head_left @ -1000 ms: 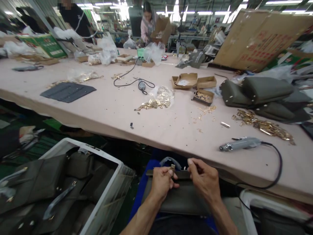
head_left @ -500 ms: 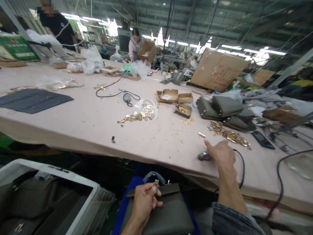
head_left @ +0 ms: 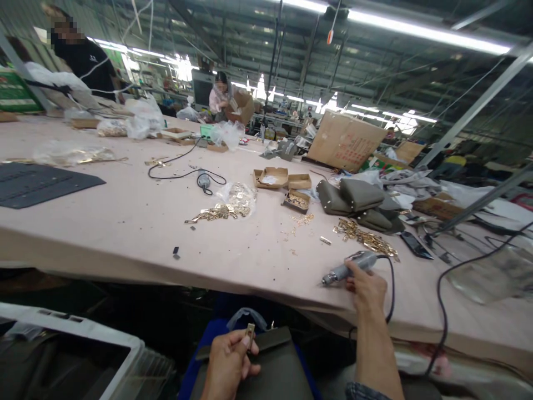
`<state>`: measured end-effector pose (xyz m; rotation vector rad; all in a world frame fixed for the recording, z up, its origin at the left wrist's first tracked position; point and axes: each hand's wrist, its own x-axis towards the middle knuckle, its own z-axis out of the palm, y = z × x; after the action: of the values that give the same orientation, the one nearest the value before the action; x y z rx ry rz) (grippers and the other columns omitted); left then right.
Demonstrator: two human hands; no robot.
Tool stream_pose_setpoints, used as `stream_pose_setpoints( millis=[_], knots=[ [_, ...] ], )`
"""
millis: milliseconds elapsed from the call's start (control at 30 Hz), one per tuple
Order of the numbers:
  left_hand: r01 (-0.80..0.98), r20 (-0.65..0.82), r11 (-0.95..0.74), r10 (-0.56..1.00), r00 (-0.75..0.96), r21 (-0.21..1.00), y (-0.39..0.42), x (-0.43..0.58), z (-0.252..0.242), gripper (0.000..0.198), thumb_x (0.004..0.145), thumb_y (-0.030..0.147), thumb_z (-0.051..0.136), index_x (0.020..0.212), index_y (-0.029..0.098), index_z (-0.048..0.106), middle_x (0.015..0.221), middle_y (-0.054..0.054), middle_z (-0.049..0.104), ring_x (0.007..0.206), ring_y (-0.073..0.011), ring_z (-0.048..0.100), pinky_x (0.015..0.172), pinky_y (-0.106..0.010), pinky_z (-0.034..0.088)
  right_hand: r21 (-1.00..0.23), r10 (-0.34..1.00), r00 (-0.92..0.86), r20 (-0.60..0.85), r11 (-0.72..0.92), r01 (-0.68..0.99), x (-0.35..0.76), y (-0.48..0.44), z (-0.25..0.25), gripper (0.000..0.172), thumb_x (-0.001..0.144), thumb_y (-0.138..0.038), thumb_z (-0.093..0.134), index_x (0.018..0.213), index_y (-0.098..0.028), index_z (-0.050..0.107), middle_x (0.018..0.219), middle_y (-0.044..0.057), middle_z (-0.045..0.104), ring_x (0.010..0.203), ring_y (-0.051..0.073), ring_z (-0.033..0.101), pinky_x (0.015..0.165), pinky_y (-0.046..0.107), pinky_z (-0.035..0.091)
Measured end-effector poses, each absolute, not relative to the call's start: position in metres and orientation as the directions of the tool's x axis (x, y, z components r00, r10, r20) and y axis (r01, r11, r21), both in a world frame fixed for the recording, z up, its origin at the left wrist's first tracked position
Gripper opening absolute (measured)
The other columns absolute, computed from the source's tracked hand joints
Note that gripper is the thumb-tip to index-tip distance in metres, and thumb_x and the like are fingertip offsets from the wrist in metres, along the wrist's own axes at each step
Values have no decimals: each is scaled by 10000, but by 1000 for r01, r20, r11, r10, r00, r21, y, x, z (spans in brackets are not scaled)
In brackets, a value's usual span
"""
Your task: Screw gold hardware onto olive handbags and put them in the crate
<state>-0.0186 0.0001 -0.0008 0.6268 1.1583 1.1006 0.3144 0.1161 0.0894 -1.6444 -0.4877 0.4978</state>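
My left hand pinches a small gold metal clasp plate upright between thumb and fingers. Beneath it lies a dark olive bag on a blue surface at the lower middle. At the table's front edge, my right hand is closed around a grey electric screwdriver, its tip pointing left and its cord trailing off behind. A small silver-gold piece lies just beyond the tool. Behind it is a pile of gold hardware.
Small cardboard boxes with tiny parts stand mid-table. Olive bags are stacked at right, near a phone. Gold pieces spill from a plastic bag. A white crate is at lower left. Two people are across the table.
My right hand, which was reaching over the screwdriver, now grips it and tilts it a little on the table. My left hand still holds the clasp plate. The whole view has shifted.
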Motion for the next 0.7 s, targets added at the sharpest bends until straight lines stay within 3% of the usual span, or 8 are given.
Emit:
stream_pose_setpoints(
  millis=[67, 167, 300, 400, 533, 700],
  knots=[
    [-350, -392, 369, 920, 7, 861, 0, -18, -2, 487, 704, 611, 794, 641, 137, 704, 458, 30, 495, 360, -30, 263, 502, -350, 606, -983, 585, 805, -101, 65, -171, 313, 115, 94, 452, 562, -341, 882, 876, -161, 612, 681, -3, 633, 541, 166, 578, 425, 276, 485],
    [-348, -387, 364, 922, 2, 864, 0, -17, -1, 483, 699, 610, 798, 614, 146, 691, 393, 59, 407, 353, -40, 258, 507, -363, 611, -836, 744, 662, -93, 303, -457, 316, 118, 104, 381, 615, -246, 759, 961, -160, 625, 855, 10, 662, 701, 159, 643, 640, 324, 615],
    [-367, -397, 363, 918, -19, 857, 1, -15, -3, 461, 673, 601, 819, 635, 154, 716, 376, 68, 394, 344, -44, 260, 486, -362, 603, -642, 841, 518, -156, 312, -701, 318, 133, 112, 467, 591, -137, 634, 1057, -159, 629, 978, 58, 678, 904, 198, 700, 837, 411, 630],
    [-362, -399, 367, 917, -15, 857, 2, -13, -8, 482, 657, 620, 823, 618, 153, 708, 371, 63, 400, 337, -39, 251, 465, -341, 587, -580, 873, 448, -192, 267, -770, 314, 149, 113, 487, 600, -86, 620, 1080, -166, 632, 1088, 70, 699, 934, 198, 711, 853, 421, 632],
    [-340, -404, 381, 915, 2, 860, 4, -12, -15, 542, 655, 672, 811, 591, 148, 688, 363, 61, 385, 333, -33, 233, 459, -328, 578, -602, 866, 466, -182, 276, -749, 307, 175, 115, 446, 623, -26, 634, 1043, -175, 643, 1005, 21, 733, 717, 132, 681, 761, 370, 642],
    [-298, -404, 387, 915, 5, 872, 7, -10, -14, 567, 632, 704, 813, 584, 152, 694, 357, 51, 392, 331, -40, 250, 476, -349, 596, -629, 866, 458, -202, 243, -738, 300, 208, 125, 239, 776, -129, 754, 983, -188, 650, 929, 2, 740, 725, 163, 697, 712, 393, 646]
  ],
)
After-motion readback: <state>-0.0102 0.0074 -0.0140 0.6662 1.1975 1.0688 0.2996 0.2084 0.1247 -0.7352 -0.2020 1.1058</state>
